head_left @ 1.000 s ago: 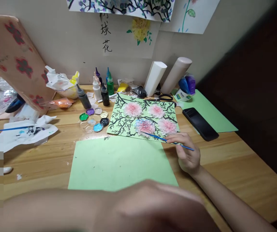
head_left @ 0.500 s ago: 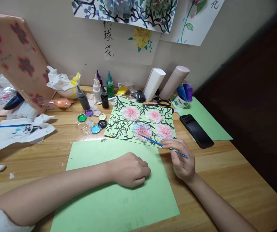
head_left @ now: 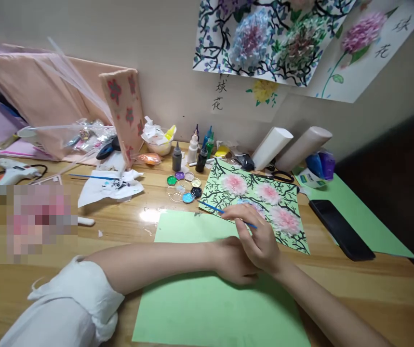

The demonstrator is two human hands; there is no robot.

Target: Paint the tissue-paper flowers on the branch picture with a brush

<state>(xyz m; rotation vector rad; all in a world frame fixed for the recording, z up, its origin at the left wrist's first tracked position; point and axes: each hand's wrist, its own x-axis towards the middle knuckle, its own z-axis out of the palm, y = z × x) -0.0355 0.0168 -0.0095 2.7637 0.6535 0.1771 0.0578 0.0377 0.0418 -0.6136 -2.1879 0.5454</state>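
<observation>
My right hand [head_left: 262, 241] pinches a thin blue paintbrush [head_left: 212, 207]. The brush tip points left, close to the black and light blue wells of a small round-welled paint palette [head_left: 188, 197]; whether it touches paint I cannot tell. Under the brush lies a green card [head_left: 216, 179] painted with black branches and bearing pink fluffy flowers. One flower [head_left: 252, 206] with blue edges is partly covered by my right hand. My left hand [head_left: 230, 262] rests as a loose fist on a plain green sheet [head_left: 192, 313], its fingers partly behind my right hand.
Behind the palette stand several paint bottles [head_left: 192, 149]. A stained tissue [head_left: 96, 190] with another brush lies to the left, near a glue gun [head_left: 15, 171]. A black phone [head_left: 340, 229] lies at right. Two tubes [head_left: 273, 147] lean against the wall.
The brush has moved from the blue-edged flower left towards the palette, and my right hand now overlaps my left. The view has turned left, showing the glue gun.
</observation>
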